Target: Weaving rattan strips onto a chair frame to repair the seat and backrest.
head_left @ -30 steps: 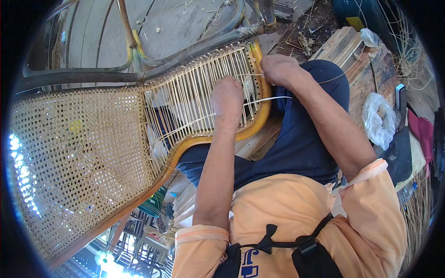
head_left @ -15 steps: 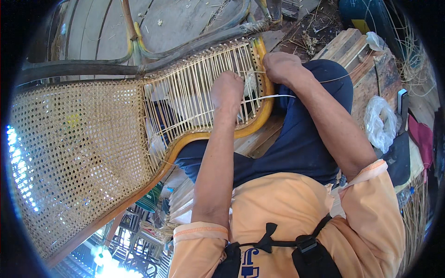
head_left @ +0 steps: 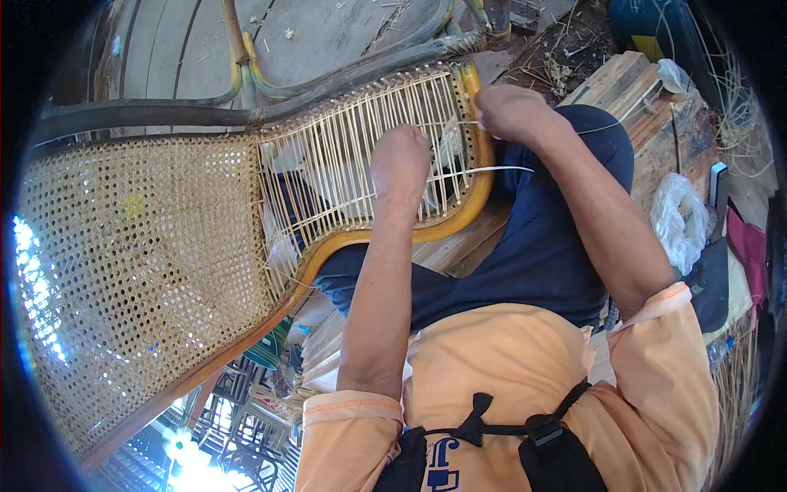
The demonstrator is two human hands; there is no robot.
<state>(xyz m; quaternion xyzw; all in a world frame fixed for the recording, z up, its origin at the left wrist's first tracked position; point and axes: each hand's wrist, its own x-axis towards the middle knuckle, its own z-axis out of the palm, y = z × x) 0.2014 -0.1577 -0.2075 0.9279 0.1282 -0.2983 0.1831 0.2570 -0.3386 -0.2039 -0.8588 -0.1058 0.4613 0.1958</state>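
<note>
Currently, one head view, looking down.
Landmark: chair frame [head_left: 385, 238], curved wood, lying across the person's lap.
Woven panel [head_left: 139, 271]: finished open cane mesh, on the left part of the frame.
Unfinished panel [head_left: 344, 156]: straight cane strands only, right of the woven panel, inside the frame's bend.
Left hand [head_left: 400, 160]: resting on the unfinished panel near its right end, fingers curled down among the strands; what they grip is hidden, cannot tell.
Right hand [head_left: 510, 111]: at the frame's right edge, closed in a pinch on a thin pale strand [head_left: 500, 169].
Strand: runs from the frame's right edge out over the person's dark trousers; a second thin line leaves the right hand toward the right.
Planks [head_left: 631, 90]: stacked wood, right of the frame, beyond the knee.
Plastic bag [head_left: 680, 217]: clear, crumpled, well right of the frame.
Floor [head_left: 328, 33]: grey boards above the frame, scattered scraps.
</note>
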